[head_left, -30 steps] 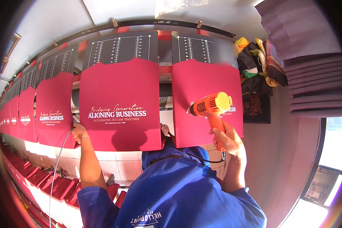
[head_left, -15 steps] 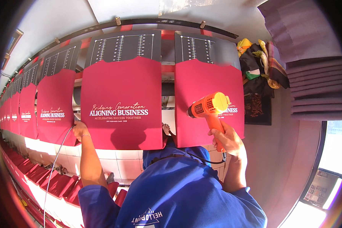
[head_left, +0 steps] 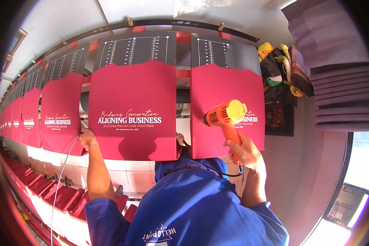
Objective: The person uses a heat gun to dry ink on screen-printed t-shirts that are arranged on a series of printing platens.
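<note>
Furthest left, a row of crimson cloths (head_left: 61, 98) lies stretched over dark boards, each smoothed flat, probably so its print sits face up and unwrinkled. Just beside the nearest of these, at the gap before the middle cloth (head_left: 131, 88), the left hand (head_left: 88, 140) is closed around a grey cord (head_left: 60, 180), seemingly to lead the slack away on the near side; whether it also presses on a board edge, I cannot tell. The middle cloth leaves the white-ruled far part of its board (head_left: 160, 51) bare, the lines likely serving to place the cloth squarely.

On the right, the right hand (head_left: 246, 152) grasps an orange heat gun (head_left: 230, 115) by its handle, over the right cloth (head_left: 217, 90). The nozzle points left across the cloth, and the handle hangs toward the person, which presumably suits the wrist.

Around these, more crimson pieces (head_left: 41, 185) line the near left. A round shadow (head_left: 140, 147) darkens the middle cloth below its lettering. The gun itself hides part of the right cloth's print, and its black cord (head_left: 217, 172) crosses the person's waist. Further right are a bundle of coloured fabrics (head_left: 274, 74) and a greyish-purple pleated cloth (head_left: 342, 96).
</note>
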`<action>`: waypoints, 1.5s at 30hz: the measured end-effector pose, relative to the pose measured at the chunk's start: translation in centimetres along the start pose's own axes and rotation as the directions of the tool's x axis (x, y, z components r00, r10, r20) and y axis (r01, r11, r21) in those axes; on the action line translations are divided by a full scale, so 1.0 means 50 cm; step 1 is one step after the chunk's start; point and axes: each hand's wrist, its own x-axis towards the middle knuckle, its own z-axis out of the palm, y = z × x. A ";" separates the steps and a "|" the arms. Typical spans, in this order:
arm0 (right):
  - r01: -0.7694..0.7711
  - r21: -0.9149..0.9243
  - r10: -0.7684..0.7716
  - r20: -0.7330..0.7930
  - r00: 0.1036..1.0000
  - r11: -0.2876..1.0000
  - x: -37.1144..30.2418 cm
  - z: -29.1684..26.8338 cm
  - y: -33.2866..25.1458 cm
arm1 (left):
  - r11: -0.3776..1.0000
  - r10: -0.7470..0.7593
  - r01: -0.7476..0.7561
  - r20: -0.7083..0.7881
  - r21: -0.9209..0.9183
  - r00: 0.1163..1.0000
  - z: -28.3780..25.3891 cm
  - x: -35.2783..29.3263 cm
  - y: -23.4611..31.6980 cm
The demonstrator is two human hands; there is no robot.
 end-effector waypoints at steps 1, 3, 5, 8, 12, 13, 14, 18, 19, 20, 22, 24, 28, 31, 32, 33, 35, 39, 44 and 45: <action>0.032 -0.011 -0.032 -0.008 0.999 0.999 0.003 0.001 0.005 | 1.000 0.006 -0.005 -0.007 0.005 1.000 0.000 -0.001 0.000; 0.056 -0.025 -0.056 -0.027 0.998 0.998 0.007 0.001 0.008 | 1.000 0.015 -0.015 -0.013 0.004 1.000 -0.002 -0.007 0.001; 0.039 -0.031 -0.040 -0.051 0.998 0.999 0.013 0.000 0.006 | 1.000 0.024 -0.024 -0.011 -0.007 1.000 -0.007 -0.014 0.003; 0.010 -0.039 -0.012 -0.064 0.998 0.999 0.013 -0.004 0.005 | 1.000 0.028 -0.028 0.014 -0.002 1.000 -0.006 -0.002 -0.001; 0.033 0.004 -0.033 -0.106 0.994 0.999 0.013 -0.011 0.023 | 0.998 0.035 -0.031 0.088 -0.046 0.996 -0.025 -0.024 0.007; -0.006 -0.008 0.005 -0.086 0.996 1.000 0.006 -0.013 0.009 | 0.999 0.026 -0.023 0.087 -0.032 0.996 -0.025 -0.023 0.009; -0.045 -0.021 0.043 -0.067 0.997 0.999 0.002 -0.015 0.002 | 1.000 0.017 -0.016 0.087 -0.017 0.996 -0.025 -0.023 0.010; -0.040 -0.013 0.039 -0.050 0.998 0.999 -0.007 -0.029 0.013 | 0.999 0.034 -0.032 0.074 -0.033 0.997 -0.011 -0.004 -0.002; -0.039 -0.010 0.038 -0.068 0.997 0.999 -0.013 -0.027 0.010 | 0.999 0.038 -0.036 0.070 -0.035 0.997 -0.011 -0.009 0.001; -0.038 -0.006 0.037 -0.087 0.995 0.999 -0.018 -0.026 0.011 | 0.998 0.043 -0.041 0.066 -0.037 0.997 -0.012 -0.014 0.003; -0.044 0.030 0.046 -0.082 0.996 0.999 -0.029 -0.049 0.034 | 0.999 0.043 -0.043 0.066 -0.015 0.997 -0.009 -0.010 0.000; -0.043 0.055 0.050 -0.132 0.990 0.998 -0.044 -0.058 0.054 | 0.999 0.049 -0.048 0.073 -0.017 0.996 0.003 0.009 -0.005; -0.004 0.070 0.020 -0.240 0.971 0.998 -0.062 -0.059 0.080 | 0.999 0.052 -0.052 0.037 0.000 0.998 0.036 0.053 -0.015; 0.008 0.132 0.023 -0.237 0.971 0.991 -0.071 -0.062 0.084 | 0.998 0.043 -0.041 0.053 -0.045 0.998 0.043 0.054 -0.012; 0.007 0.162 0.031 -0.233 0.972 0.987 -0.073 -0.062 0.084 | 0.998 0.057 -0.054 0.066 -0.044 0.996 0.037 0.044 -0.011; -0.002 0.146 0.037 -0.235 0.971 0.989 -0.073 -0.061 0.084 | 0.997 0.069 -0.066 0.077 -0.043 0.995 0.020 0.027 -0.006; -0.022 0.114 0.048 -0.238 0.970 0.993 -0.072 -0.057 0.082 | 0.996 0.089 -0.086 0.119 -0.028 0.989 0.011 0.018 -0.003; -0.064 0.107 0.080 -0.158 0.984 0.992 -0.076 -0.073 0.077 | 0.992 0.121 -0.119 0.057 -0.031 0.991 0.018 0.028 -0.014; 0.026 0.136 0.004 -0.219 0.976 0.990 -0.072 -0.073 0.096 | 0.995 0.100 -0.098 0.073 -0.037 0.992 0.017 0.023 -0.012; 0.020 0.132 0.011 -0.230 0.973 0.991 -0.071 -0.072 0.099 | 0.994 0.105 -0.104 0.069 -0.028 0.992 0.017 0.022 -0.012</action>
